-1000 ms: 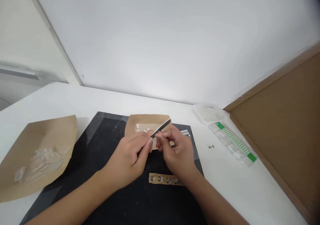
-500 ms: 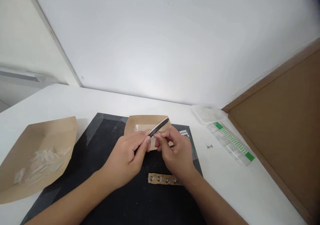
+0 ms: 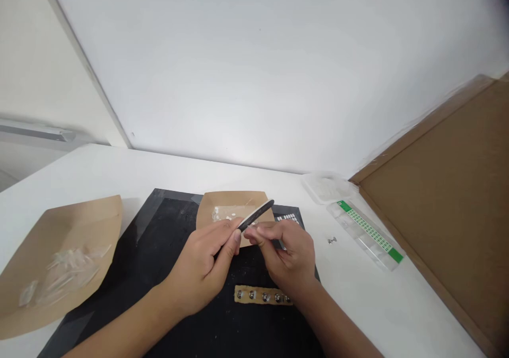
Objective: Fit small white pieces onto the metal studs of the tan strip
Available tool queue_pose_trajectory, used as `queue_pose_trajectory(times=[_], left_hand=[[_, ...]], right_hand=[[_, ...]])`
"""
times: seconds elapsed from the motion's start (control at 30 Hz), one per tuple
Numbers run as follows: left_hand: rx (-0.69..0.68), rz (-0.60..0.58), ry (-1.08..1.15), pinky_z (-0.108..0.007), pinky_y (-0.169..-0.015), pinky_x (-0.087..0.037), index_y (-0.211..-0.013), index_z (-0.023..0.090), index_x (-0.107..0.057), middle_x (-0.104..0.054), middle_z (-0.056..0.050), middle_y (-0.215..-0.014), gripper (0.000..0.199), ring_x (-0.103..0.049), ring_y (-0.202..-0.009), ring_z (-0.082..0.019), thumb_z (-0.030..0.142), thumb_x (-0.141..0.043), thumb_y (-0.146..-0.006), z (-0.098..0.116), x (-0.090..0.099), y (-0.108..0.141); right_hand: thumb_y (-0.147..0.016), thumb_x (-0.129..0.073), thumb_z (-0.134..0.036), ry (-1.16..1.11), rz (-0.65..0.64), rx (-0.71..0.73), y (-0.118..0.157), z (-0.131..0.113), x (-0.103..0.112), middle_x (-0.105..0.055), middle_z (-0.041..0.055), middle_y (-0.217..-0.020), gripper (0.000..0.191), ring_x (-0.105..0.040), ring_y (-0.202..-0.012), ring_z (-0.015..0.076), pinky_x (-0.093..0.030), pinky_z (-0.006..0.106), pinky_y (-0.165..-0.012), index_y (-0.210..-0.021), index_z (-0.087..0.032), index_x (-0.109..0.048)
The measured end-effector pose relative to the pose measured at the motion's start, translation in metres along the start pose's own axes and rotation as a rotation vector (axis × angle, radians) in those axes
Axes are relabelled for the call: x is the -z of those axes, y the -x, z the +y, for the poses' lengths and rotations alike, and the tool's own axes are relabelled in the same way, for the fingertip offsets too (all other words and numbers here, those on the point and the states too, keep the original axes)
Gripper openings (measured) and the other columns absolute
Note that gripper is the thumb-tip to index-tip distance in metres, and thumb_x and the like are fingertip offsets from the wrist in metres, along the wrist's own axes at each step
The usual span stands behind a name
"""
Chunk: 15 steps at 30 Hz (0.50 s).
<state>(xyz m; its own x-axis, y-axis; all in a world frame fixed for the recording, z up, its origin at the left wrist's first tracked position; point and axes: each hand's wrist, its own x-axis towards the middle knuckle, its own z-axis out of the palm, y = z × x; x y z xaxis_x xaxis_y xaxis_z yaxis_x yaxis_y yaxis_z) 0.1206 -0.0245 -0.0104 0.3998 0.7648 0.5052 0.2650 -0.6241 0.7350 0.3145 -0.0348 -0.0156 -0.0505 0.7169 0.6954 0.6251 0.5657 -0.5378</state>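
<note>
Pinched between the fingers and thumb of my left hand (image 3: 207,254) is a slim dark file (image 3: 258,215) with a pale edge, its free end pointing up and right. My right hand (image 3: 284,246) is beside the file's lower part, thumb and index finger pressed together on a small pale piece (image 3: 252,225), mostly hidden. Behind the hands, a small brown paper tray (image 3: 234,196) holds little white pieces. Below the right hand lies a tan strip (image 3: 258,295) bearing several shiny round metal pieces, its right end partly covered by the wrist.
A black mat (image 3: 175,209) lies under the hands. At left, a larger brown tray (image 3: 85,209) holds clear pieces. To the right are small metal parts (image 3: 331,240), a clear case with a green label (image 3: 369,230) and a translucent container (image 3: 326,186). A brown board (image 3: 445,188) stands beyond.
My right hand has shifted slightly right, away from the file, and the small pale piece at its fingertips now shows. The whole view has moved a little, so things sit lower.
</note>
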Motion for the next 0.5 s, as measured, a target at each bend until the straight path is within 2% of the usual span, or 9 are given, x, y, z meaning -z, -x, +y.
queue_pose_trajectory(times=[0.13, 0.33, 0.5], left_hand=[[-0.018, 0.0, 0.002, -0.025, -0.072, -0.049, -0.087, 0.018, -0.062, -0.062, -0.001, -0.078, 0.028, -0.063, -0.073, -0.014, 0.017, -0.046, -0.11, 0.0, -0.001, 0.0], [-0.031, 0.0, -0.037, -0.025, -0.07, -0.05, -0.101, 0.018, -0.067, -0.063, -0.001, -0.078, 0.023, -0.063, -0.071, -0.014, 0.016, -0.046, -0.11, 0.001, -0.001, 0.001], [-0.054, 0.004, -0.078, -0.025, -0.079, -0.054, -0.122, 0.019, -0.067, -0.068, -0.003, -0.088, 0.025, -0.068, -0.082, -0.017, 0.015, -0.047, -0.109, 0.002, 0.0, 0.003]], right_hand=[[-0.1, -0.073, -0.023, 0.022, -0.005, 0.026, -0.001, 0.003, 0.0, -0.083, -0.0022, -0.078, 0.016, -0.08, -0.072, 0.0185, -0.053, 0.032, -0.072, -0.085, -0.025, -0.067], [-0.104, -0.066, -0.026, 0.001, -0.022, -0.142, -0.005, 0.0, -0.003, -0.078, -0.0007, -0.074, 0.015, -0.073, -0.065, 0.0172, -0.056, 0.031, -0.067, -0.089, -0.026, -0.068], [-0.104, -0.064, -0.025, -0.142, -0.006, -0.243, -0.008, -0.007, -0.003, -0.077, -0.0006, -0.074, 0.012, -0.075, -0.067, 0.0174, -0.057, 0.028, -0.063, -0.092, -0.026, -0.066]])
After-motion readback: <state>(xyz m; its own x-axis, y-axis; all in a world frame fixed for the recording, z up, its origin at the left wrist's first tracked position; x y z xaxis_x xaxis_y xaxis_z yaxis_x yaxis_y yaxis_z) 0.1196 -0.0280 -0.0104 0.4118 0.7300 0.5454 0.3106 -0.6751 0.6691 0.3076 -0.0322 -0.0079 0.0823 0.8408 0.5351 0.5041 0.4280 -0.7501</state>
